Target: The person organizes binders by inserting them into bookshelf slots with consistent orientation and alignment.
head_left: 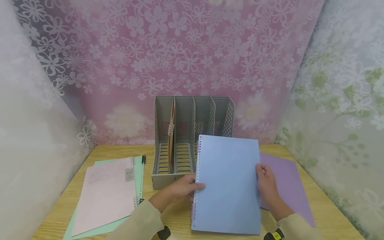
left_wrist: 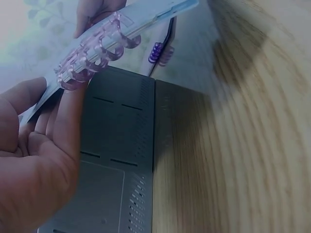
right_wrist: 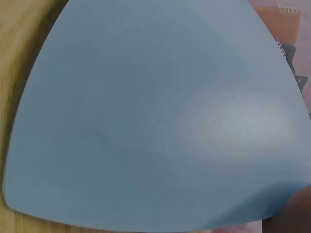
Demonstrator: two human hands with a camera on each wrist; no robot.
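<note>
A light blue ring-bound notebook [head_left: 228, 183] is held tilted above the front of the table. My left hand [head_left: 184, 187] grips its punched left edge, thumb on the cover. In the left wrist view, clear pinkish binding rings [left_wrist: 92, 56] run along that edge, just beyond the thumb and fingers of my left hand [left_wrist: 41, 150]. Halfway up the right edge, my right hand [head_left: 266, 181] pinches the notebook. The blue cover [right_wrist: 155, 116] fills most of the right wrist view, with part of my right hand [right_wrist: 294, 213] at the lower corner.
Behind the notebook stands a grey file rack [head_left: 184, 116] with several upright compartments. A brown notebook [head_left: 171, 143] stands in its leftmost one. On the table's left, a pink notebook [head_left: 105, 193] overlaps a green one [head_left: 139, 173]. A purple notebook [head_left: 285, 183] lies at the right.
</note>
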